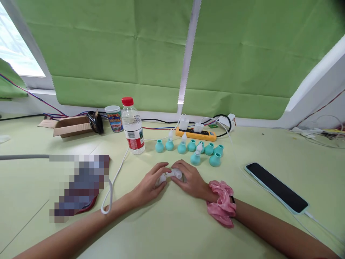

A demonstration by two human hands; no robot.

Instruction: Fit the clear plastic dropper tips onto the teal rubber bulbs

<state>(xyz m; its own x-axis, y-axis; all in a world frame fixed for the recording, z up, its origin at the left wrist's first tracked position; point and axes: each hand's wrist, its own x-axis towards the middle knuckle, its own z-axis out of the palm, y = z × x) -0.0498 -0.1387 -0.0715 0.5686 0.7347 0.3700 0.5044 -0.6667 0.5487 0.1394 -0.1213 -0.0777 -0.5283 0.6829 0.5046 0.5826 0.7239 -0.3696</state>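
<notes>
My left hand [152,182] is closed, thumb and fingers around a small translucent white plastic piece [161,179]. Close beside it, my right hand [192,180] grips another translucent plastic piece [176,173] with a round end. Whether the two pieces are joined or only touching I cannot tell; fingers cover parts of both. Just beyond my hands stand several teal rubber bulbs [215,159] with open necks. Clear nozzle tips, such as this nozzle [199,148], sit in three of the bulbs. A pink scrunchie [221,205] circles my right wrist.
A water bottle [134,129] and a paper cup [114,120] stand at the back left near an open cardboard box [72,126]. Behind the bulbs lies a yellow power strip [196,133] with chargers. A phone [277,187] on a cable lies right; a blurred-out device [83,190] lies left.
</notes>
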